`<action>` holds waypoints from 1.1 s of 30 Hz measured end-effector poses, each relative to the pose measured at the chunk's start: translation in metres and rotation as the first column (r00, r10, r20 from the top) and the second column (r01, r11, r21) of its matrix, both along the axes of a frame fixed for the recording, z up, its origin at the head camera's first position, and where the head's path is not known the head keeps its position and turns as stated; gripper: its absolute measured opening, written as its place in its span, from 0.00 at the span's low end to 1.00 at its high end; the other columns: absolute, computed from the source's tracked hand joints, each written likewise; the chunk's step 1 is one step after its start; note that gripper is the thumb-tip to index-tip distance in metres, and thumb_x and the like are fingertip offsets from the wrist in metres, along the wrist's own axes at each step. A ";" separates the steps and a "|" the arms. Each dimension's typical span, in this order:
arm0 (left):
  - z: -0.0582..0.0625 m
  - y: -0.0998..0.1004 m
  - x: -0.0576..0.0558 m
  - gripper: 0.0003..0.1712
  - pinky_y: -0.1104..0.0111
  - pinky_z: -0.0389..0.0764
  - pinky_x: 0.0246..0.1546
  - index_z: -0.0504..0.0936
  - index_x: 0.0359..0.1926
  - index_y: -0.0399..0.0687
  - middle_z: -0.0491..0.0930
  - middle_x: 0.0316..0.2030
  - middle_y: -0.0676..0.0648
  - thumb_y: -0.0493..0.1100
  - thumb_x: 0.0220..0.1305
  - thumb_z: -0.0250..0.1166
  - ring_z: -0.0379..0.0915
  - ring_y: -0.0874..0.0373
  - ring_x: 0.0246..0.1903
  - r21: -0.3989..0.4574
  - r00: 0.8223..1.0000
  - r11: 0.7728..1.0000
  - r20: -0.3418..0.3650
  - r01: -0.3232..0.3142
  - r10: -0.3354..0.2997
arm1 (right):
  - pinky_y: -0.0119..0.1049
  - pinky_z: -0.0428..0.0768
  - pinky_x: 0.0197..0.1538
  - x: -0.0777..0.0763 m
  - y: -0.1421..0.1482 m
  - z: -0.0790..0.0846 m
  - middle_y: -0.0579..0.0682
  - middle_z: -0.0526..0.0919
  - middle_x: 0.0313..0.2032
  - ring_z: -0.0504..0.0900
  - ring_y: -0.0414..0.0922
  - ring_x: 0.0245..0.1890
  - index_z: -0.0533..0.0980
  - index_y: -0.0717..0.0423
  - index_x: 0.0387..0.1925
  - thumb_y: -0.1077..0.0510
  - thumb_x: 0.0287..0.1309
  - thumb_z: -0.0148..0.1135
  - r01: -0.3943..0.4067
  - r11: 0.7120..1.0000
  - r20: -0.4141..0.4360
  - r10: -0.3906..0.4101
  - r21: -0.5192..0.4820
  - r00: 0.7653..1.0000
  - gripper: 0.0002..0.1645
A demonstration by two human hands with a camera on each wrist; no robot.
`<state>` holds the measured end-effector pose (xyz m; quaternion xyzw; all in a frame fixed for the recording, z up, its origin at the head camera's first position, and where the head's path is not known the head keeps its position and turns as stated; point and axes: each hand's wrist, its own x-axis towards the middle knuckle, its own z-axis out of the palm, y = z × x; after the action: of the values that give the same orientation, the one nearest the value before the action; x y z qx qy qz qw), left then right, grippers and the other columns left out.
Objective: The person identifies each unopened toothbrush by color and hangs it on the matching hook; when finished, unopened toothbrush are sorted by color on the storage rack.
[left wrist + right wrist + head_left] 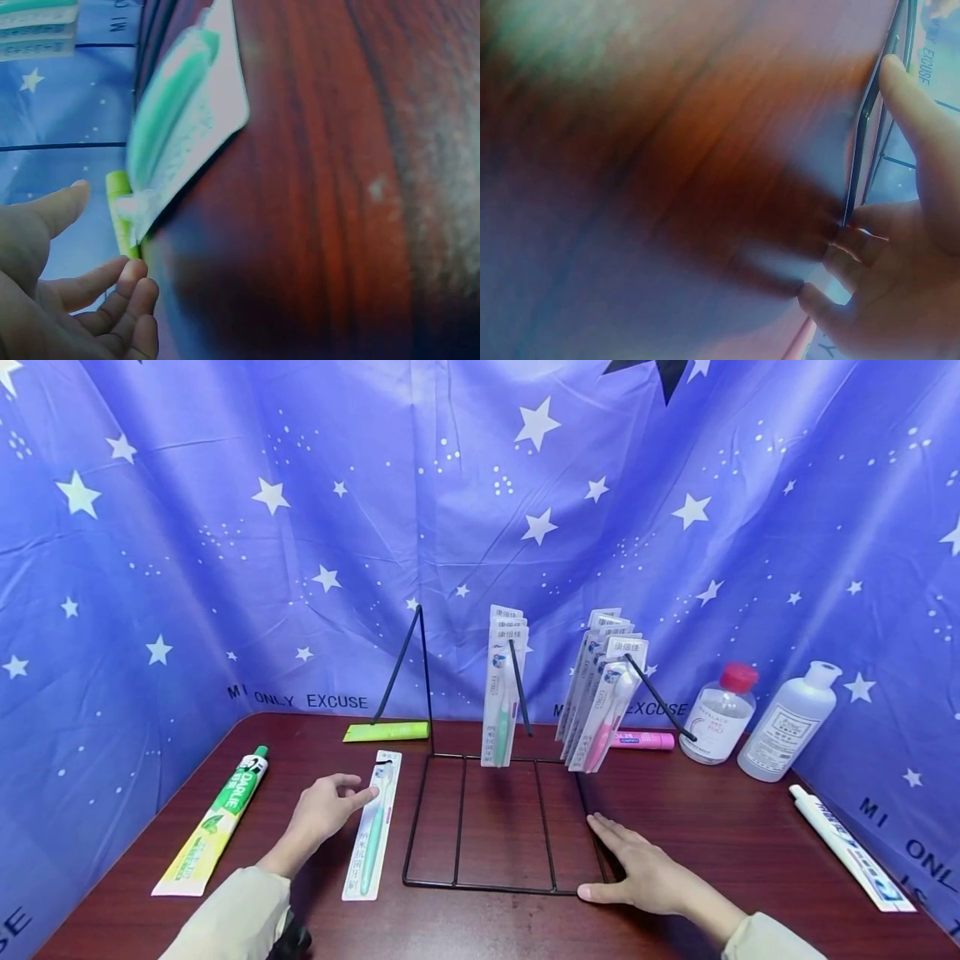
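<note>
A packaged green toothbrush [372, 831] lies flat on the table, left of the black wire rack [458, 835]. Over its upper left edge is my left hand [324, 817], thumb and fingers apart. In the left wrist view, a gap shows between that hand [82, 292] and the toothbrush pack [191, 112]. My right hand [648, 875] rests at the rack's right front corner, fingers spread. The right wrist view has its thumb against the rack's wire [864, 120]. Packaged green toothbrushes [496, 718] hang on the middle hook, packaged pink ones [604, 718] on the right hook.
The left hook [397, 664] carries nothing. A yellow-green box [386, 732] and a pink box [643, 740] lie behind the rack. Toothpaste tubes lie at far left [217, 822] and far right [851, 847]. A red-capped bottle [717, 718] and a white bottle [787, 727] stand back right.
</note>
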<state>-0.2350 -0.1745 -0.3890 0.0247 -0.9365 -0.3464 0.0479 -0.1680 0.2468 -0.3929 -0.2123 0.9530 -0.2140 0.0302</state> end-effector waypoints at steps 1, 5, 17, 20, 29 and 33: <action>-0.002 0.000 0.000 0.30 0.61 0.73 0.32 0.78 0.47 0.34 0.78 0.32 0.45 0.55 0.52 0.65 0.71 0.53 0.31 -0.015 1.000 1.000 0.022 0.003 -0.002 | 0.61 0.61 0.55 0.000 0.000 0.000 0.66 0.59 0.62 0.59 0.64 0.60 0.57 0.66 0.64 0.32 0.42 0.62 0.001 1.000 0.000 -0.001 0.000 1.000 0.58; -0.005 0.002 -0.001 0.33 0.62 0.71 0.31 0.79 0.45 0.34 0.76 0.29 0.47 0.58 0.48 0.67 0.68 0.55 0.29 -0.057 0.998 0.998 0.066 0.004 -0.001 | 0.61 0.60 0.56 0.000 0.000 0.000 0.65 0.59 0.62 0.58 0.64 0.60 0.57 0.66 0.64 0.31 0.42 0.62 0.003 1.000 0.003 -0.003 -0.001 1.000 0.58; 0.003 0.012 -0.005 0.22 0.67 0.62 0.21 0.76 0.15 0.47 0.70 0.15 0.51 0.59 0.44 0.70 0.65 0.57 0.20 -0.143 0.977 0.989 0.203 -0.036 0.065 | 0.61 0.60 0.56 0.000 0.000 0.001 0.65 0.59 0.62 0.58 0.64 0.61 0.57 0.66 0.64 0.31 0.42 0.62 -0.002 1.000 0.002 0.002 0.006 1.000 0.58; 0.004 0.011 -0.006 0.22 0.67 0.64 0.21 0.75 0.17 0.45 0.70 0.18 0.49 0.58 0.47 0.68 0.66 0.56 0.22 -0.115 0.974 0.993 0.219 -0.038 0.062 | 0.62 0.60 0.55 0.000 0.000 0.001 0.66 0.59 0.63 0.58 0.64 0.61 0.57 0.66 0.64 0.31 0.43 0.62 -0.003 1.000 0.007 0.003 0.010 1.000 0.58; -0.002 0.005 -0.007 0.17 0.67 0.72 0.25 0.79 0.35 0.31 0.75 0.25 0.43 0.45 0.56 0.64 0.70 0.54 0.26 0.053 0.987 0.998 0.154 -0.044 0.035 | 0.61 0.60 0.56 -0.001 0.001 -0.001 0.66 0.59 0.63 0.58 0.64 0.61 0.57 0.66 0.64 0.31 0.43 0.62 -0.002 1.000 -0.001 0.002 0.011 1.000 0.58; -0.004 0.004 -0.006 0.14 0.65 0.73 0.27 0.79 0.36 0.30 0.76 0.26 0.42 0.41 0.58 0.60 0.71 0.53 0.27 0.085 0.991 0.995 0.128 -0.057 0.046 | 0.61 0.60 0.56 -0.001 0.001 -0.001 0.66 0.59 0.63 0.58 0.64 0.61 0.57 0.66 0.64 0.31 0.43 0.62 -0.003 1.000 -0.001 0.003 0.009 1.000 0.58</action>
<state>-0.2407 -0.1706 -0.3926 0.0728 -0.9206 -0.3837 -0.0033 -0.1695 0.2477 -0.3944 -0.2138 0.9537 -0.2094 0.0311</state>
